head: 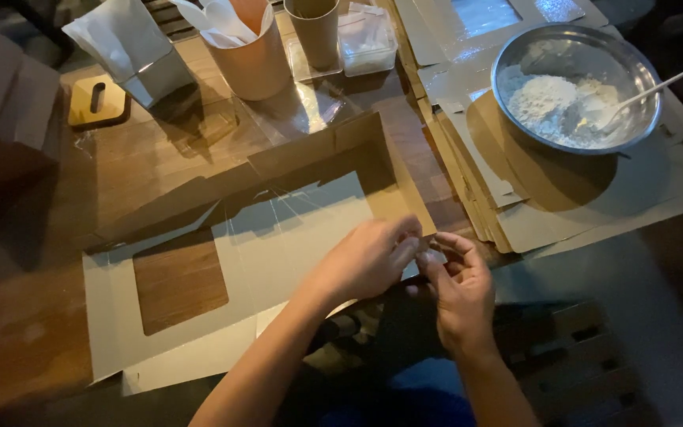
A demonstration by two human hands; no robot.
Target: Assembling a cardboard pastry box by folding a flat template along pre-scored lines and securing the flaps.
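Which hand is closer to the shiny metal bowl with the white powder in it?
The right hand. It lies below and left of the round metal bowl, at the table's near edge. The left hand sits further left, over the flat cardboard box, fingertips meeting the right's.

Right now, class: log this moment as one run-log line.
left hand: pinching small white piece | right hand: pinching same piece | flat cardboard box: beneath | metal bowl: flour, spoon

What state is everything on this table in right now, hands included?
Cardboard box blank: lying flat, one flap raised.
Metal bowl: upright, holding white powder.
White spoon: leaning in the bowl.
Paper cup: upright.
Left hand: pinching at the box corner.
Right hand: pinching beside it.
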